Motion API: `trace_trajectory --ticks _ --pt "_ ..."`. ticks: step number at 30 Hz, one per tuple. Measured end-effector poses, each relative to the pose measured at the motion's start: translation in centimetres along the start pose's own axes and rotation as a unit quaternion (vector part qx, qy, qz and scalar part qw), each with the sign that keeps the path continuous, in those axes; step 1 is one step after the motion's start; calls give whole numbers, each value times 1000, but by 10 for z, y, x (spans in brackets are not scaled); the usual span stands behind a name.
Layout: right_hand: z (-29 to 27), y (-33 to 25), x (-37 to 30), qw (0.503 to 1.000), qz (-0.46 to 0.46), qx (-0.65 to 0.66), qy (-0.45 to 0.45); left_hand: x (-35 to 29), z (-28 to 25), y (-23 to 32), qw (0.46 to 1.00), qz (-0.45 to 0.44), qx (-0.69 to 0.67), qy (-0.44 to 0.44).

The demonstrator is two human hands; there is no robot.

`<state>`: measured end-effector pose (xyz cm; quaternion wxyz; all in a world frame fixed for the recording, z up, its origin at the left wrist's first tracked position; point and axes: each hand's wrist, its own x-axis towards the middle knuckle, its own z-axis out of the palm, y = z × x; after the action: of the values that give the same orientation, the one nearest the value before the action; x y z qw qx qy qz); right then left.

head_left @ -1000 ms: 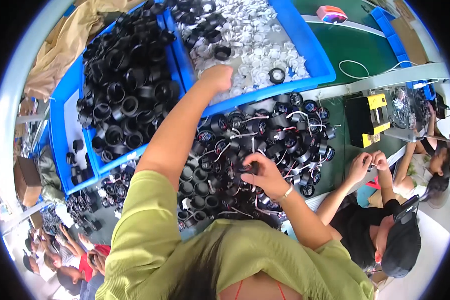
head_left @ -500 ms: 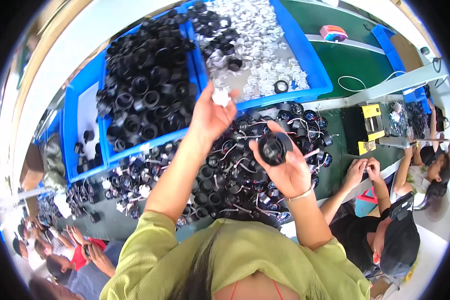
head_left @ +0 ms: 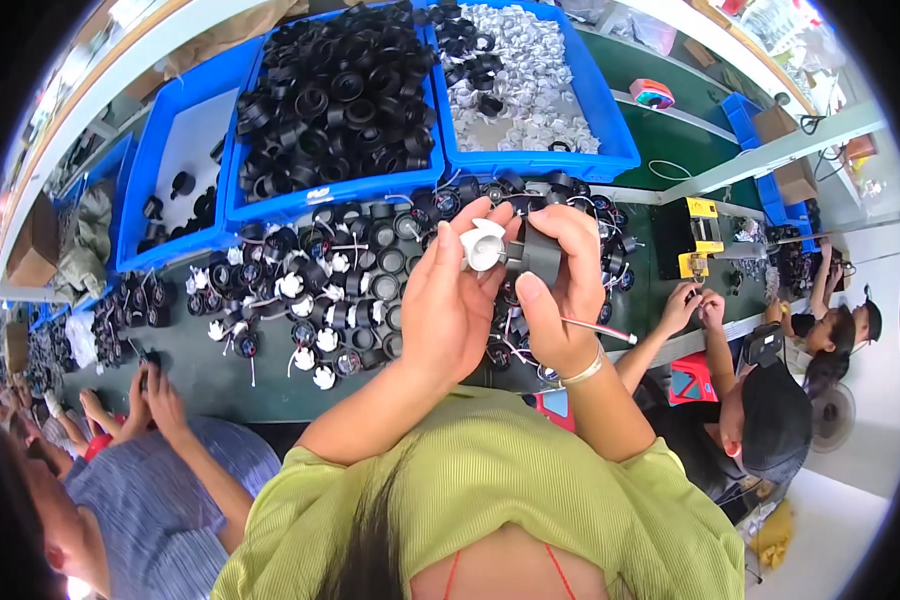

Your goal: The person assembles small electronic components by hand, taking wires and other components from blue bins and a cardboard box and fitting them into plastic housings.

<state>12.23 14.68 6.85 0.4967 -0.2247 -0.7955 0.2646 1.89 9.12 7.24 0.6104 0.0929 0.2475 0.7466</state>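
In front of my chest, both hands are raised over the table and close together. My left hand [head_left: 440,315] holds a small white bladed fan wheel [head_left: 482,248] between thumb and fingers. Gripped in my right hand [head_left: 577,310] is a black cylindrical motor housing [head_left: 536,254], lying on its side. A thin wire lead [head_left: 605,329] trails from below it. The fan wheel faces the end of the housing, where a short stub shows; whether they touch I cannot tell. Beneath my hands lie many black motor housings [head_left: 382,262], some fitted with white fan wheels [head_left: 302,333].
Behind them stand blue bins, one with black rings [head_left: 340,100], another with white fan wheels [head_left: 530,85]. A yellow and black machine [head_left: 692,240] is to the right. Co-workers sit close by, one at the left [head_left: 170,480] and one at the right [head_left: 760,420].
My left hand has come back from the bin with the white fan wheel. My right hand has turned the housing sideways, and the two parts are now together at chest height.
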Motion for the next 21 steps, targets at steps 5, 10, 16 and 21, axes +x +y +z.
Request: trace_trajectory --ticks 5,10,16,21 --pt "8 -18 -12 999 16 28 0 -23 -3 -1 999 28 25 -29" --pt "8 -32 -19 998 -54 -22 -1 -40 -8 -2 997 53 35 -47" --pt "10 -42 -25 996 -69 -62 14 -49 -12 -4 985 94 120 -77" --pt "10 -45 -41 999 -31 -14 0 -61 -28 -12 863 241 401 -189"
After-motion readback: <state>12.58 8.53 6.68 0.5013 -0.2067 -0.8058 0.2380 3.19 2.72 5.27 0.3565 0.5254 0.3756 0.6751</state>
